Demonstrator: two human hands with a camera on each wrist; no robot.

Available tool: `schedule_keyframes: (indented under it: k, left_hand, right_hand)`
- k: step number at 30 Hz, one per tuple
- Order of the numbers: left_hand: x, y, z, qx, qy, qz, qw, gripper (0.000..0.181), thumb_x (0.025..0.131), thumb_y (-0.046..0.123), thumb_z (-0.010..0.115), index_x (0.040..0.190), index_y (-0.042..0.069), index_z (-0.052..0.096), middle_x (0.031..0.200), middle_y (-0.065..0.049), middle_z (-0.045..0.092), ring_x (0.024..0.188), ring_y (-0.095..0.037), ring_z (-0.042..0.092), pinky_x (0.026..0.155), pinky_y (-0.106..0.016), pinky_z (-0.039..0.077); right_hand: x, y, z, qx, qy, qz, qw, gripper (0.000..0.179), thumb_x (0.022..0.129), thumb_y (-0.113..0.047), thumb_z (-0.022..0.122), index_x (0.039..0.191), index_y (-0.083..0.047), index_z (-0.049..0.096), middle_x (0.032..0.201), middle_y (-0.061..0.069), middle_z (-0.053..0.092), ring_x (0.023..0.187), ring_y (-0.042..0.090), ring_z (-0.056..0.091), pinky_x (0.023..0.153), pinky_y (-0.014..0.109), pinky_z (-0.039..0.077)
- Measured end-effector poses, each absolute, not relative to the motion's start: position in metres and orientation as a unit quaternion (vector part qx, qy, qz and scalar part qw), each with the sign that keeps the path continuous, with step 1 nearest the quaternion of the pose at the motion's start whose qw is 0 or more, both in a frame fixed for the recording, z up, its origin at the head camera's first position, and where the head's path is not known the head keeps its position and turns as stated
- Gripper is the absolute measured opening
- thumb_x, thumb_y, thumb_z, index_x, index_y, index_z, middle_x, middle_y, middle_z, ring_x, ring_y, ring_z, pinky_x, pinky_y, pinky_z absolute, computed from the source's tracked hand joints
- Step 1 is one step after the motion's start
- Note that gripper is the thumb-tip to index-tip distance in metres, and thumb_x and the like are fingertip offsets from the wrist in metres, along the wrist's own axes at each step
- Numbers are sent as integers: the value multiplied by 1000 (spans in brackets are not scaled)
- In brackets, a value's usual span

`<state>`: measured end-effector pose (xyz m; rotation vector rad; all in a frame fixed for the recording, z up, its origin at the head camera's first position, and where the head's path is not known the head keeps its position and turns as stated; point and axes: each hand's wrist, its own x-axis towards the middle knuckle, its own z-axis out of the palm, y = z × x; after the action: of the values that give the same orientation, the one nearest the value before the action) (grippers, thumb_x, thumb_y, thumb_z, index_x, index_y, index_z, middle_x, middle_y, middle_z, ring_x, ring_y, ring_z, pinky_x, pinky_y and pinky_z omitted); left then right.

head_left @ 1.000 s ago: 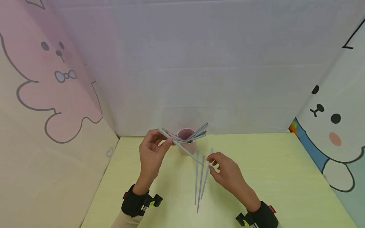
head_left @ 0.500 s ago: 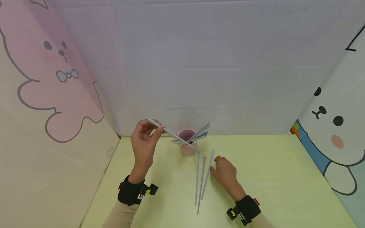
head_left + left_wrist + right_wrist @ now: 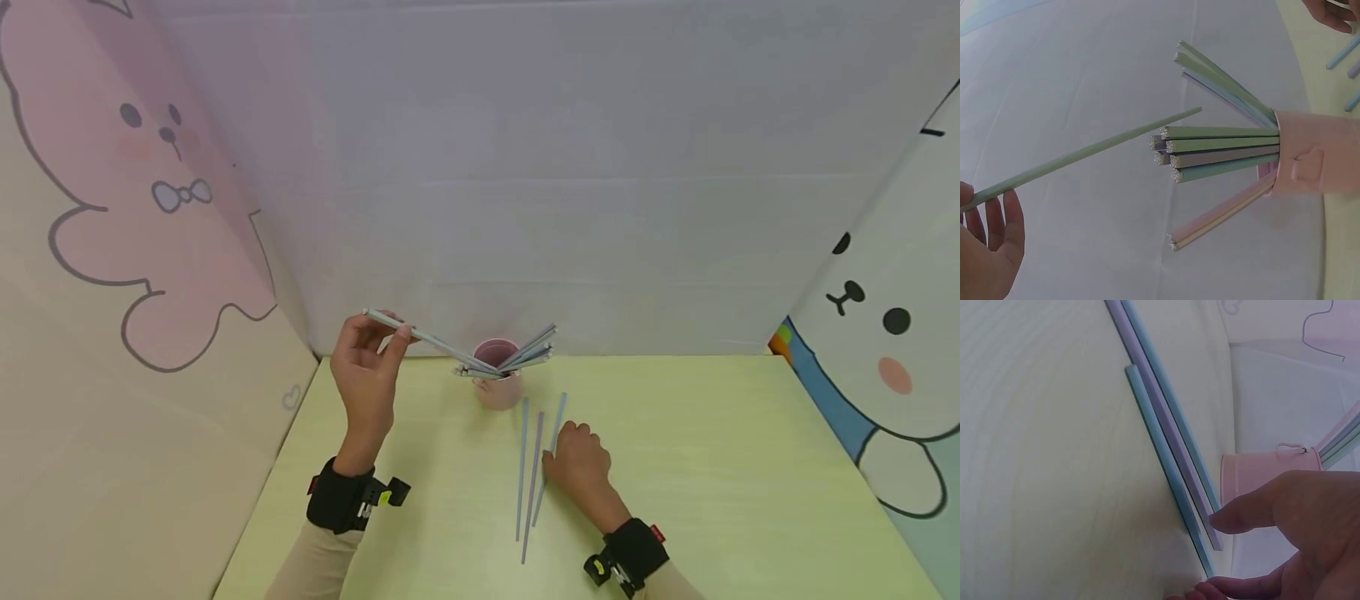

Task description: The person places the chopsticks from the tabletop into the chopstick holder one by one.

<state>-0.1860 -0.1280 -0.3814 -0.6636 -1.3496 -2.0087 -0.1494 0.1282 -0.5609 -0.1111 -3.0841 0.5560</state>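
Note:
My left hand [image 3: 367, 371] pinches a thin green stick [image 3: 1079, 156] near one end, tilted, left of a pink cup [image 3: 498, 393]. In the head view its lower end meets the cup's mouth; in the left wrist view its far end [image 3: 1194, 111] is outside, near the other sticks' tops. Several pastel sticks [image 3: 1222, 145] with glittery ends stand fanned in the cup. My right hand [image 3: 581, 462] is low over the table at the rightmost blue stick [image 3: 1160, 444]. Its thumb and fingers lie apart, either side of that stick. A purple stick [image 3: 1166, 419] lies beside it.
Another blue stick [image 3: 522, 471] lies left of the purple one on the pale yellow table [image 3: 712, 467]. A white cloth backdrop [image 3: 525, 208] rises just behind the cup. Printed side panels [image 3: 150, 275] flank the table.
My left hand has moved left with the green stick, bringing its lower end to the cup's mouth. My right hand has come down to the rightmost blue stick.

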Motion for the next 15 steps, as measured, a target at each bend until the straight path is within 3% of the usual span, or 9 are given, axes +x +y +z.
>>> schedule_keyframes:
  k: [11,15]
  left_hand:
    - [-200,-127,-402,-229,-537,-743,328,21,83,-21,63,101,-19,52,99,-13,62,88,-25,63,76,-27,60]
    - [-203,-127,-411,-217,-543,-744,322,20,83,-22,63,100,-16,54,99,-13,63,88,-25,62,74,-25,59]
  right_hand:
    - [-153,125,-566,-65,-984,162,-36,34,77,-16,68,99,5,53,93,21,48,85,37,49,51,44,48]
    - [-153,132,-568,-69,-984,156,-45,33,78,-12,69,100,5,51,92,21,49,82,37,50,50,44,48]
